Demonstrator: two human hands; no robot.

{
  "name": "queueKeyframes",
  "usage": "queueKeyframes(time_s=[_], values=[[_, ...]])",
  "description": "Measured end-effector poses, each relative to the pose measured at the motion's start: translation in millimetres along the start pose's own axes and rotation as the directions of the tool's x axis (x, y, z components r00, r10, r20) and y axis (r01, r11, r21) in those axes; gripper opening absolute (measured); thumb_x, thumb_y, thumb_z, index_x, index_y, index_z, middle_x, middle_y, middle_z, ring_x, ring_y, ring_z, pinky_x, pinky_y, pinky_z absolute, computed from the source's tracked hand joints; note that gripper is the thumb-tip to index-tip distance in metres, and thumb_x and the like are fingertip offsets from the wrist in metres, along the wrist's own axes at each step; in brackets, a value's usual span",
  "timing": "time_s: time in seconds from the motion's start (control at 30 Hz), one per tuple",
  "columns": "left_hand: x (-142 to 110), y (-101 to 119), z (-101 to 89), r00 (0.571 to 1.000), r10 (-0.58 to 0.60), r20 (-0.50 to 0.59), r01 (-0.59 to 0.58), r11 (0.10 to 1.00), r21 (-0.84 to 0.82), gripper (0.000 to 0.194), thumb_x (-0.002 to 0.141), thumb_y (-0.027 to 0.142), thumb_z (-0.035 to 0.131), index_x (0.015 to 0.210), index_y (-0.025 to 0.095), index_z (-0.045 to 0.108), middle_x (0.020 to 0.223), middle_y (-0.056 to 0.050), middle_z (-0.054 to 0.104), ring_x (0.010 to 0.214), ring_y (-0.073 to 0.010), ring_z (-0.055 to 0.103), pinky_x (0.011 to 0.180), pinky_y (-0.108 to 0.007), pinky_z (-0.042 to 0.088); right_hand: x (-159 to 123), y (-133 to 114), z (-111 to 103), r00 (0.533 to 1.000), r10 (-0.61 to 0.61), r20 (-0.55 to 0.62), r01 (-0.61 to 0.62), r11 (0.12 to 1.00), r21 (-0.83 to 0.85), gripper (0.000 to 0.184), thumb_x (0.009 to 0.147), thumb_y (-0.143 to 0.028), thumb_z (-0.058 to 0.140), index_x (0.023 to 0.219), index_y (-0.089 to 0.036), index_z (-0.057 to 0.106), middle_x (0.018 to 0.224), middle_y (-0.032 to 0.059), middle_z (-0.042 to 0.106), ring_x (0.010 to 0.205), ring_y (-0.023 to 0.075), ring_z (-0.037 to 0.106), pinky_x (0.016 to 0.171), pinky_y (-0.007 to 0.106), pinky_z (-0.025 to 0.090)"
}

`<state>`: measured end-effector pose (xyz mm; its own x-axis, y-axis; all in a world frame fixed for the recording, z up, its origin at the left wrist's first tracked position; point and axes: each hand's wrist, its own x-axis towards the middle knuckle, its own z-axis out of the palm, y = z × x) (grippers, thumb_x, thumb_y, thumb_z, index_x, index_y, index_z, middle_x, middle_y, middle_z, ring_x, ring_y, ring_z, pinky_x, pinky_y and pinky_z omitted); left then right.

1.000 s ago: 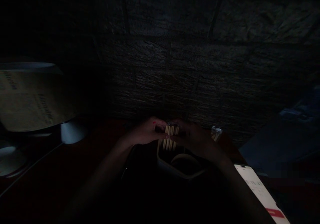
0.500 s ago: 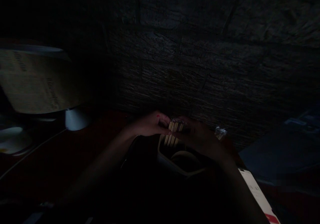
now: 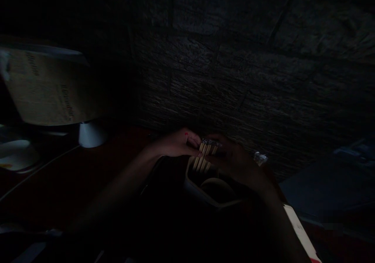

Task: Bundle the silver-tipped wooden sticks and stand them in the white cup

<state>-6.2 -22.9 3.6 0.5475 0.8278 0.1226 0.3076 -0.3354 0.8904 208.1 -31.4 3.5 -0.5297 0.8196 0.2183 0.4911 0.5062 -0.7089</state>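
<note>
The scene is very dark. My left hand (image 3: 175,145) and my right hand (image 3: 234,159) meet at the middle, both closed round a small bundle of thin pale sticks (image 3: 204,155) with a shiny cap at its top. The bundle stands upright just above the far rim of a pale rectangular container (image 3: 193,188) that lies below my hands. A round dark shape sits inside the container. My forearms run down into shadow.
A rough brick-patterned wall (image 3: 234,59) fills the back. At left a tilted printed sheet or box (image 3: 43,89) stands over a small white cup-like object (image 3: 91,135) and a pale dish (image 3: 16,159). A small shiny object (image 3: 260,157) lies right of my hands. A white card (image 3: 299,231) lies at lower right.
The view has shifted a little, so things at left sit higher in the frame. Both hands stay closed on the bundle of sticks, which now leans slightly.
</note>
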Motion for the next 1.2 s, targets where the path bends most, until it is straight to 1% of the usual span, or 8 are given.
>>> queueKeyframes(time_s=[0.07,0.2,0.37,0.5,0.7,0.93,1.07,1.2], values=[[0.6,-1.2,0.5,1.000,0.013,-0.022,-0.012,1.000,0.007,0.014,0.072,0.019,0.072,0.082,0.011,0.069,0.085,-0.005,0.072,0.083,-0.0169,0.066,0.076,-0.027,0.048,1.0,0.5,0.4,1.000,-0.029,0.000,0.029,1.000,-0.001,0.043,0.081,-0.026,0.063,0.123,-0.025,0.053,0.113,0.0046,0.067,0.095,0.0205,0.066,0.078,0.031,0.051],[1.1,-2.7,1.5,0.999,0.011,-0.040,-0.011,1.000,0.007,0.013,0.072,0.020,0.072,0.081,0.011,0.069,0.083,-0.005,0.073,0.083,-0.0171,0.067,0.075,-0.027,0.048,1.3,-0.9,-0.7,0.999,-0.044,0.012,0.045,0.999,-0.018,0.033,0.084,-0.027,0.061,0.117,-0.025,0.058,0.105,0.0030,0.070,0.093,0.0201,0.066,0.078,0.031,0.051],[1.4,-3.1,2.0,0.999,0.016,-0.044,-0.017,1.000,-0.011,0.013,0.072,0.019,0.072,0.082,0.012,0.069,0.085,-0.005,0.073,0.084,-0.0175,0.067,0.075,-0.028,0.049,0.6,0.7,-1.4,0.999,-0.042,-0.016,0.041,0.998,-0.057,0.031,0.083,-0.030,0.063,0.114,-0.025,0.060,0.104,0.0037,0.071,0.092,0.0217,0.067,0.076,0.031,0.051],[1.8,-2.8,3.2,0.998,0.036,-0.060,-0.035,0.999,0.019,0.012,0.072,0.020,0.071,0.080,0.012,0.068,0.083,-0.005,0.073,0.082,-0.0175,0.067,0.073,-0.027,0.048,-0.6,1.0,-0.9,0.999,-0.031,-0.015,0.030,0.997,-0.067,0.031,0.084,-0.031,0.062,0.114,-0.026,0.060,0.101,0.0037,0.071,0.087,0.0214,0.067,0.074,0.032,0.051],[1.6,0.3,5.8,0.997,0.047,-0.058,-0.044,0.998,0.048,0.013,0.072,0.020,0.071,0.080,0.011,0.068,0.083,-0.006,0.072,0.081,-0.0170,0.066,0.072,-0.026,0.048,-0.7,-2.8,-2.2,0.999,-0.031,-0.044,0.024,0.985,-0.170,0.028,0.083,-0.036,0.062,0.109,-0.025,0.062,0.105,0.0059,0.070,0.097,0.0251,0.065,0.079,0.035,0.050],[-1.1,7.4,9.0,0.994,0.066,-0.088,-0.055,0.991,0.119,0.012,0.075,0.020,0.068,0.080,0.009,0.068,0.082,-0.006,0.072,0.080,-0.0173,0.066,0.072,-0.026,0.048,-0.9,-2.0,-2.3,0.998,-0.043,-0.041,0.036,0.986,-0.164,0.026,0.084,-0.033,0.061,0.108,-0.024,0.061,0.104,0.0049,0.070,0.093,0.0229,0.066,0.075,0.031,0.050],[-0.4,6.0,9.3,0.994,0.087,-0.069,-0.080,0.992,0.100,0.011,0.076,0.019,0.066,0.081,0.010,0.068,0.082,-0.005,0.072,0.080,-0.0162,0.066,0.073,-0.026,0.048,-1.5,-2.4,-1.6,0.997,-0.058,-0.041,0.050,0.983,-0.176,0.022,0.086,-0.034,0.060,0.106,-0.025,0.061,0.100,0.0034,0.070,0.093,0.0219,0.065,0.073,0.029,0.049],[0.7,4.3,9.0,0.998,0.056,-0.025,-0.055,0.997,0.050,0.013,0.075,0.019,0.067,0.083,0.010,0.069,0.085,-0.006,0.072,0.080,-0.0163,0.066,0.072,-0.026,0.048,-1.9,-3.8,-1.9,0.998,-0.049,-0.045,0.041,0.986,-0.159,0.021,0.085,-0.032,0.061,0.105,-0.025,0.062,0.100,0.0036,0.070,0.089,0.0206,0.066,0.072,0.029,0.049]])
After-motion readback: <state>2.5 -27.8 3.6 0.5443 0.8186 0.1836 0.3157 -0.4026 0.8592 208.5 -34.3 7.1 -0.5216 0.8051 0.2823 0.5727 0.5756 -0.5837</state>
